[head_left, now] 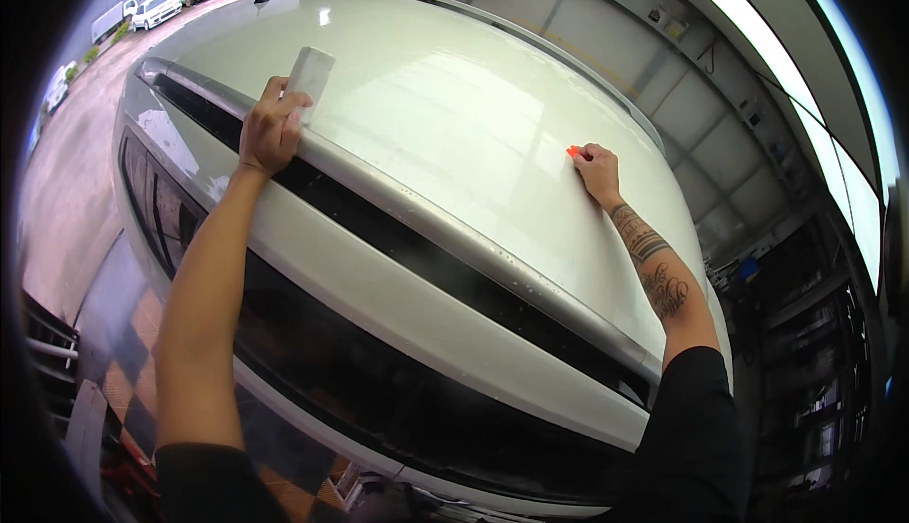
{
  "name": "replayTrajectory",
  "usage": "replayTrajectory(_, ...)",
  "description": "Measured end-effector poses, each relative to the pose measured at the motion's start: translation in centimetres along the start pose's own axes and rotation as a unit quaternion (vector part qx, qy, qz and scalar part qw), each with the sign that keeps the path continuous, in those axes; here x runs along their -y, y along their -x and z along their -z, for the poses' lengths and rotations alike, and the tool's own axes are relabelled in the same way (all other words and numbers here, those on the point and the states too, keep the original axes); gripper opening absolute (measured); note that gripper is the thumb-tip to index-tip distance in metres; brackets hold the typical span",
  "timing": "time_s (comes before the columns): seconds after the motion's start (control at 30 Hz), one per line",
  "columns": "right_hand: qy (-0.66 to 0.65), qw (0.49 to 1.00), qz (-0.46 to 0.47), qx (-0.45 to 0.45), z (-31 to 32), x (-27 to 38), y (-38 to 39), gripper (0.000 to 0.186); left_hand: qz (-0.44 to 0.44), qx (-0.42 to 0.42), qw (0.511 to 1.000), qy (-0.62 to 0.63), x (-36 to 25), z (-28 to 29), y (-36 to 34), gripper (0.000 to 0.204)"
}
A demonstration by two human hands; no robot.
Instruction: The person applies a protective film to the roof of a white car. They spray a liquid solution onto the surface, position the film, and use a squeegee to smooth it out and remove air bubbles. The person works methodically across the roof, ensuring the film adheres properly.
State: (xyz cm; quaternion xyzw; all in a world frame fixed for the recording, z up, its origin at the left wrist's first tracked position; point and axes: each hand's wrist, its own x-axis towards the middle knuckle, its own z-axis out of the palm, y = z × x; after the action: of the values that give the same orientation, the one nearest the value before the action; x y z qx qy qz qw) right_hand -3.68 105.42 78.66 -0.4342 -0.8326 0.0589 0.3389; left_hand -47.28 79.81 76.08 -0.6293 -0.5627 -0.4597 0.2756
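- Glossy white car roof point(426, 135) lies under both hands, seemingly mid-work; finished and remaining areas look alike.
- Left hand point(272, 127) grasps a flat, pale-grey rectangular piece point(312, 73) near the long silver rail point(417, 209).
- Right hand point(598, 173) pinches a small bright-orange piece point(573, 151).

small orange piece point(572, 151), pinched at white roof point(454, 135) | grey rectangular block point(311, 70), gripped
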Motion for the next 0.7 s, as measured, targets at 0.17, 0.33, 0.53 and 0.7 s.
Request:
replayTrajectory(0.17,-0.257,0.869,0.330,0.263,-2.7,12.5,9.5,0.014,-0.007,-0.002,0.999,-0.043,1.8,2.5,1.2,0.028)
replayTrajectory(0.33,-0.182,0.980,0.029,0.080,-2.2,2.3,1.3,0.013,-0.010,0.001,1.000,-0.018,0.7,0.3,0.1,0.027)
replayTrajectory(0.53,-0.233,0.872,0.339,0.266,-3.4,12.9,7.1,0.008,0.010,0.001,0.999,-0.038,1.4,2.1,1.1,0.027)
replayTrajectory(0.7,-0.183,0.964,0.128,0.144,-3.4,6.2,1.1,0.011,-0.007,-0.007,1.000,-0.016,0.5,0.3,0.1,0.027)
